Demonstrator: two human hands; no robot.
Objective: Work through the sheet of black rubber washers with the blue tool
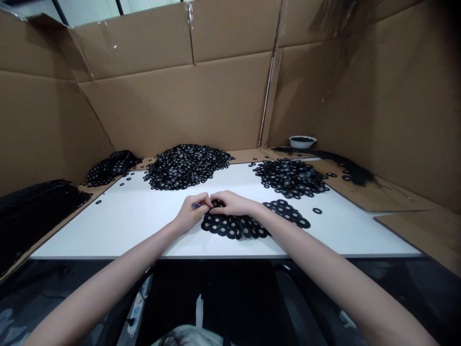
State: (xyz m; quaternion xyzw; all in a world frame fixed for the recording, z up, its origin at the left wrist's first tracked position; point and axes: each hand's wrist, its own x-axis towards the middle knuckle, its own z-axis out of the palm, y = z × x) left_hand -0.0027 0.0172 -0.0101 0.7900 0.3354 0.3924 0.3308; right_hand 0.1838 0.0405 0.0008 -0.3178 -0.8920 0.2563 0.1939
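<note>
At the middle of the white table top, my left hand [192,211] is closed with a small blue object [196,205] showing between its fingers; its kind is not clear. My right hand [230,203] meets it fingertip to fingertip, pinching a black ring [216,203] by its edge. Below both hands lies a flat sheet of overlapping black rings [230,227], which look joined in rows. Part of this sheet extends under my right forearm and shows again as rings [286,211] on the far side. The exact contact between fingertips is too small to make out.
A large heap of loose rings [187,166] stands at the back, with a smaller heap [291,177] to the right. Dark bundles [111,168] and black strands [36,211] lie left. A white bowl [302,142] sits back right. Cardboard walls [173,110] enclose the table.
</note>
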